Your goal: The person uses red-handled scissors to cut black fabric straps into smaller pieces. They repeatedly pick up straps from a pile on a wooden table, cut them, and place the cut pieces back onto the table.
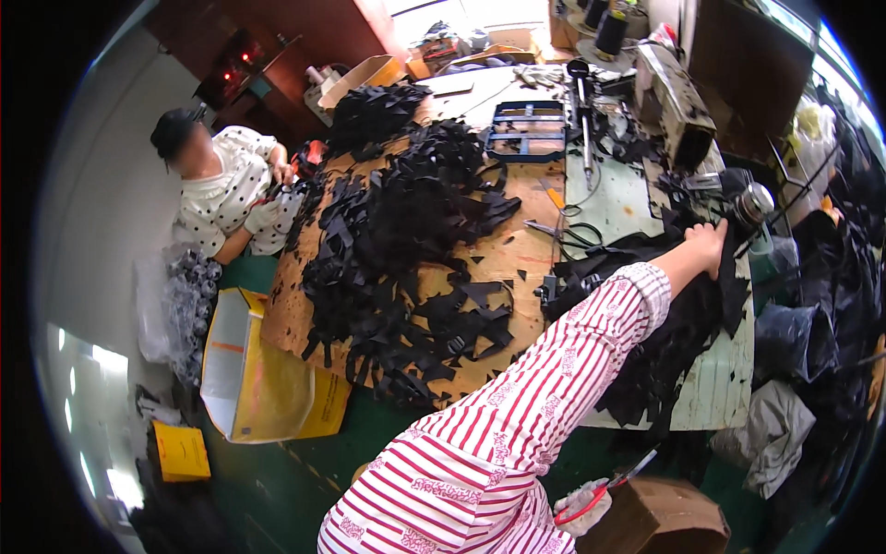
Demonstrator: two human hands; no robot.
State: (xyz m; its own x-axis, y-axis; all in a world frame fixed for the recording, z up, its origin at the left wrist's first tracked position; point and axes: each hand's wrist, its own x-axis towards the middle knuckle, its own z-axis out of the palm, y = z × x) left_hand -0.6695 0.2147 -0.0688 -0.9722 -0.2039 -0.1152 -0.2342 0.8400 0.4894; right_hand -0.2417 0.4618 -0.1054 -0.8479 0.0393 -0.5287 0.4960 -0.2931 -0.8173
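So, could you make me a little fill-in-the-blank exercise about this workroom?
1. The person's right hand, holding a red-handled cutting tool, wears a ____ glove.
2. The person's left hand reaches out from a sleeve striped white and ____.
3. The scissors lying on the table have ____ handles.
4. The co-worker's white shirt is patterned with black ____.

Missing words: white; red; black; dots.
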